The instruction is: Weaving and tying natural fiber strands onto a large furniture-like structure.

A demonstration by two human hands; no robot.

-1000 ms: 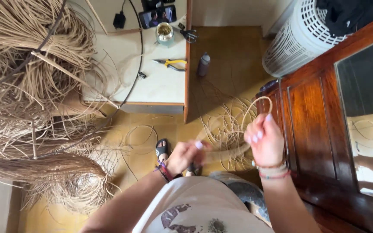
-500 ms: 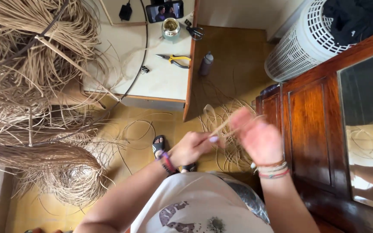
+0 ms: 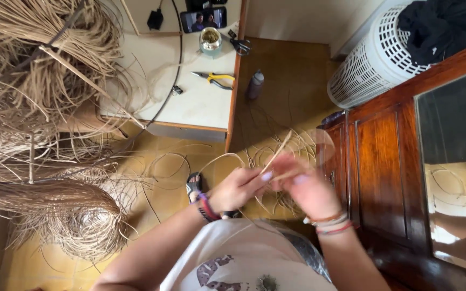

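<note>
Fingers of the left hand (image 3: 238, 188) and the blurred right hand (image 3: 306, 188) pinch thin cane strands (image 3: 279, 152) between them, above a loose half-woven cane piece (image 3: 276, 161) on the yellow floor. By the look of it a weaving step is in hand, so a steady pinch and tension on the strand matter most. Farther out, pliers (image 3: 215, 79) and a small jar (image 3: 210, 39) of unclear contents sit on the table (image 3: 200, 108), and dark cloth (image 3: 438, 27) fills the white basket (image 3: 373, 70).

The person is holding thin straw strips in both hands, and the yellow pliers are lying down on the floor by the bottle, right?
Not quite. The head view shows the yellow pliers lying on the pale table, not on the floor. The dark bottle does stand on the floor, and both the left hand and right hand hold the thin straw strips.
</note>
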